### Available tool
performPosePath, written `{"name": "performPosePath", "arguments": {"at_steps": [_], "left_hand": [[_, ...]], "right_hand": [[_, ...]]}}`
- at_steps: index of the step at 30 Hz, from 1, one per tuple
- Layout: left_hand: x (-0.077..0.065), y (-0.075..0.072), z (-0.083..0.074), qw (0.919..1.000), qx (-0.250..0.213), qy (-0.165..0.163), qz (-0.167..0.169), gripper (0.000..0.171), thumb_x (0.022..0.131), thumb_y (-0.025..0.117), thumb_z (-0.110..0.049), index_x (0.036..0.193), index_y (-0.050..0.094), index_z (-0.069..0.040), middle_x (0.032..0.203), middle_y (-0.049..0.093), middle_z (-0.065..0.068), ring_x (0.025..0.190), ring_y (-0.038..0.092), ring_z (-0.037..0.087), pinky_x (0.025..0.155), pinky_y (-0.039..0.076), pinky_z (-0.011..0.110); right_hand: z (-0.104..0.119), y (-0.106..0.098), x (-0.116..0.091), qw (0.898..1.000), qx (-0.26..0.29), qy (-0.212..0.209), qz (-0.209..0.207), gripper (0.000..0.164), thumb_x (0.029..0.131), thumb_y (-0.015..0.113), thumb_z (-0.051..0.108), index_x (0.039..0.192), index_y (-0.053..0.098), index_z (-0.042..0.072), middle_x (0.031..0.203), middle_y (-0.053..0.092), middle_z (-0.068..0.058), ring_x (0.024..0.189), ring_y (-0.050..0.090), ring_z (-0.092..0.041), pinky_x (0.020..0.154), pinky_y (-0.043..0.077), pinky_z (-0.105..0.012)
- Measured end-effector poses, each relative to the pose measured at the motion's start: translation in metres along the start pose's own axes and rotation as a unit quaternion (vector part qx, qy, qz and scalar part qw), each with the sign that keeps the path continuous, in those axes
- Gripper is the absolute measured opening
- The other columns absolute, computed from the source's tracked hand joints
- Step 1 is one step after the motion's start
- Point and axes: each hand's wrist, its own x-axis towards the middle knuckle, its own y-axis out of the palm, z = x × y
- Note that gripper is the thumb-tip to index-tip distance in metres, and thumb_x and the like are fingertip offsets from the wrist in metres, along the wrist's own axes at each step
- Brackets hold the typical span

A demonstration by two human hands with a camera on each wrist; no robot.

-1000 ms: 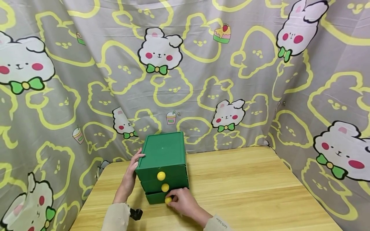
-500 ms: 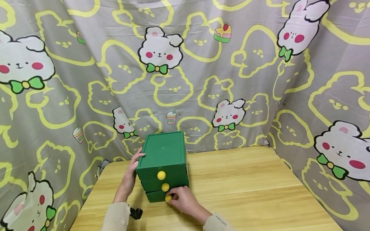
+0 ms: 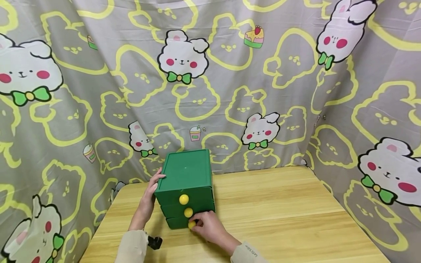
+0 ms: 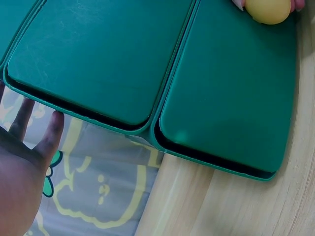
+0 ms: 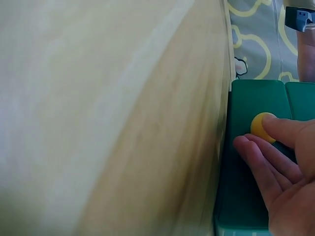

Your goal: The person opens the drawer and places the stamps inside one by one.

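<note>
A green three-drawer box (image 3: 185,170) stands on the table, a round yellow knob on each drawer front. My right hand (image 3: 210,226) is at the bottom drawer (image 3: 177,223), pinching its yellow knob (image 5: 263,129) between thumb and fingers. That drawer looks pushed in, its front nearly level with those above. Against the left side of the box lies my left hand (image 3: 148,201), fingers extended along it. In the left wrist view its fingers (image 4: 53,132) touch the box's edge. The top knob (image 3: 184,199) and middle knob (image 3: 188,212) are untouched.
The wooden table (image 3: 279,212) extends right of the box. A patterned curtain (image 3: 227,98) hangs behind and on both sides, close to the back of the box. A black wrist device (image 3: 154,242) sits at the left sleeve.
The bottom drawer, slightly out a second ago, has slid in and its dark gap has closed. My right hand moved slightly forward with its knob; my left hand stayed on the box's side.
</note>
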Motion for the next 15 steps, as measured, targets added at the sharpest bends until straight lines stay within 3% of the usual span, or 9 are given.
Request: {"name": "performPosePath", "arguments": {"at_steps": [15], "left_hand": [[-0.0007, 0.0008, -0.0003, 1.0, -0.002, 0.001, 0.001, 0.048, 0.113, 0.022, -0.03, 0.15, 0.041, -0.007, 0.175, 0.008, -0.001, 0.16, -0.006, 0.038, 0.115, 0.007, 0.074]], "right_hand": [[0.0021, 0.0013, 0.0006, 1.0, -0.017, 0.002, -0.011, 0.015, 0.088, 0.081, 0.009, 0.102, 0.082, 0.015, 0.091, 0.079, 0.008, 0.07, 0.063, 0.009, 0.064, 0.051, -0.011]]}}
